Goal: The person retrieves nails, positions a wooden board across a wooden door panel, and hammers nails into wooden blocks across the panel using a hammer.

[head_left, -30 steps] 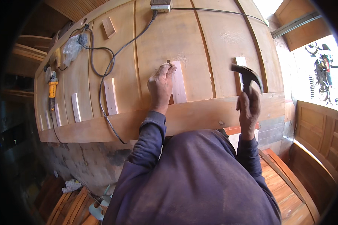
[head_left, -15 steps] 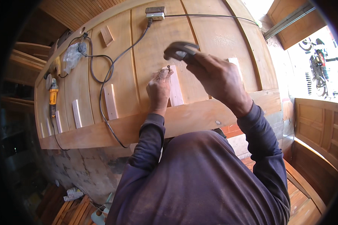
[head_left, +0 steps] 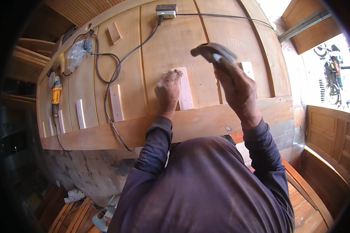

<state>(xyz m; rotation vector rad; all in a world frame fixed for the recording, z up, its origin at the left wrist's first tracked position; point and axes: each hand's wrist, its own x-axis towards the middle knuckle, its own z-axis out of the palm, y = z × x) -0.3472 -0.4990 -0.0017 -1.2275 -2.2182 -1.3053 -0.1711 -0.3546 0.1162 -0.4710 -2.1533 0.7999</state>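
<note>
The left hand (head_left: 168, 91) had its fingers bunched at the top of a pale strip (head_left: 186, 91) of wood. The picture did not show if the tips were pressed together or had hold of something small. The strip lay just right of the left hand, between the two hands, and its near end was by the rail (head_left: 200, 122) at the front of the big panel (head_left: 179, 35).

The right hand (head_left: 239, 93) was curled tight around a hammer (head_left: 216, 50). The dark head of the hammer was up in the air, above and to the right of the left hand, and it was not touching the strip. A second strip (head_left: 247, 68) peeked out just past the right hand.

Left of the left hand, more strips (head_left: 116, 101) sat along the rail. A small block (head_left: 114, 33) lay farther off that way. A black cord (head_left: 112, 79) curled between the left hand and a yellow grinder (head_left: 56, 95), which lay far to the left. A clear bag (head_left: 77, 52) was near the grinder. Past both hands, at the far side, was a socket box (head_left: 166, 13)
</note>
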